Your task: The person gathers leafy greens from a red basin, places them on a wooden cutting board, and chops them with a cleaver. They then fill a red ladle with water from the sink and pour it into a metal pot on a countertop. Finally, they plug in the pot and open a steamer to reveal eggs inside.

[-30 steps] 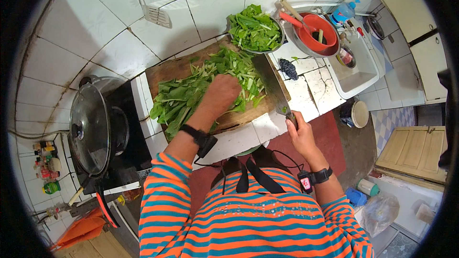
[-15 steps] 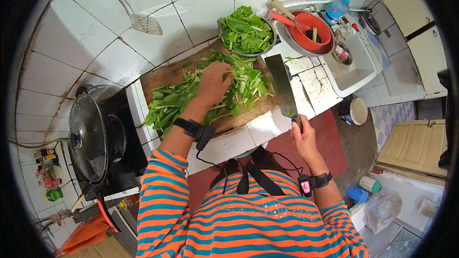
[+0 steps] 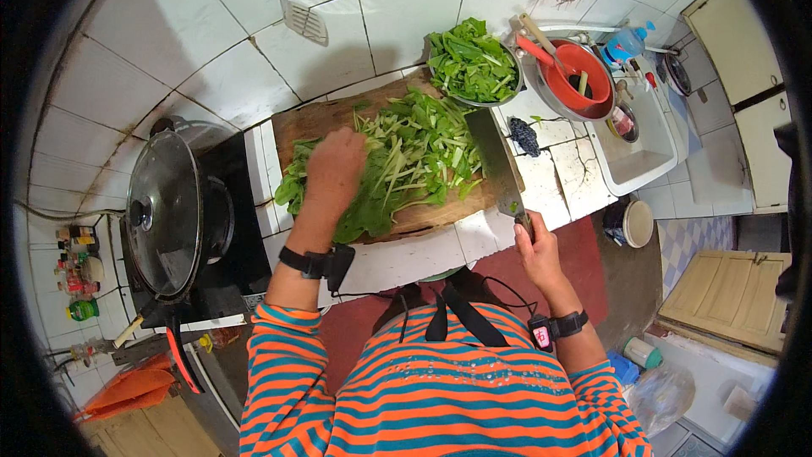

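Observation:
A heap of leafy greens [image 3: 406, 152], partly cut into stalk and leaf pieces, covers much of the wooden cutting board [image 3: 317, 118]. My left hand [image 3: 338, 165] is at the heap's left part, fingers curled down onto the greens; its fingertips are mostly hidden. My right hand [image 3: 539, 252] grips the handle of a cleaver [image 3: 493, 156] at the board's right edge. The broad dark blade points away from me, with a small green scrap near the handle. Behind the board's far right corner stands a metal bowl [image 3: 505, 100] filled with cut greens [image 3: 474, 61].
At left, a lidded wok [image 3: 165, 211] sits on the black stove, its handle toward me. Right of the bowl, a red plastic basin [image 3: 577, 76] rests in a metal basin, beside the white sink [image 3: 634, 171]. A dark mesh scrubber [image 3: 523, 137] lies on the tiled counter. A spatula [image 3: 304, 22] hangs on the wall.
My left hand has moved left across the heap, from its middle to its left part. The cleaver stays in my right hand at the board's edge. The view has shifted slightly.

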`<state>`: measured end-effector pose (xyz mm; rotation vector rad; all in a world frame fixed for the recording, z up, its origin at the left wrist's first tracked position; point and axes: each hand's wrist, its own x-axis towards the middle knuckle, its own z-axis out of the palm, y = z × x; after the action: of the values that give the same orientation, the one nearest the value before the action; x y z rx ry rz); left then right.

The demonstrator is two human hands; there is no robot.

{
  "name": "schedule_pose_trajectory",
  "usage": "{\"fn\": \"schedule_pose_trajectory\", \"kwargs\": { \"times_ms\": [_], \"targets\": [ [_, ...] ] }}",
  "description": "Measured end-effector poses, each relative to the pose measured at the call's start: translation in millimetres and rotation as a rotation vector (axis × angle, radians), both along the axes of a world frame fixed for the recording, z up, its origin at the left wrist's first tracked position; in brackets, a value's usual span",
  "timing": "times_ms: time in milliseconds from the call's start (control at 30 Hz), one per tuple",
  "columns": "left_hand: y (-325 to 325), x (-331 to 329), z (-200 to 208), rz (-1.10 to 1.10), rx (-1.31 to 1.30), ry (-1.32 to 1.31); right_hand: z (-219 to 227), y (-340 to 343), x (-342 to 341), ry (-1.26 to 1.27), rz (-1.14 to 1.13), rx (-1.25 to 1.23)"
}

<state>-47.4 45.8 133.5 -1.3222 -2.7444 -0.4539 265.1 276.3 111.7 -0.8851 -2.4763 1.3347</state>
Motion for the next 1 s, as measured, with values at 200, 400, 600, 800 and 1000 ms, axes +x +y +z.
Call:
{"fn": "schedule_pose_trajectory", "kwargs": {
  "times_ms": [200,400,600,800,1000],
  "targets": [
    [-7,18,-33,-0.012,0.179,-0.154,17,-19,-20,-0.040,0.136,0.003],
    [-30,13,-28,0.038,-0.161,-0.141,31,-60,-58,-0.114,0.328,0.021],
    [-29,-3,-54,0.114,-0.408,-0.124,15,-109,-108,-0.024,0.376,0.233],
    [-25,-32,-66,0.118,-0.484,-0.233,-1,-124,-134,-0.193,0.363,0.258],
    [-27,-39,-74,0.093,-0.363,-0.314,13,-109,-156,-0.261,0.410,0.284]
  ]
}}
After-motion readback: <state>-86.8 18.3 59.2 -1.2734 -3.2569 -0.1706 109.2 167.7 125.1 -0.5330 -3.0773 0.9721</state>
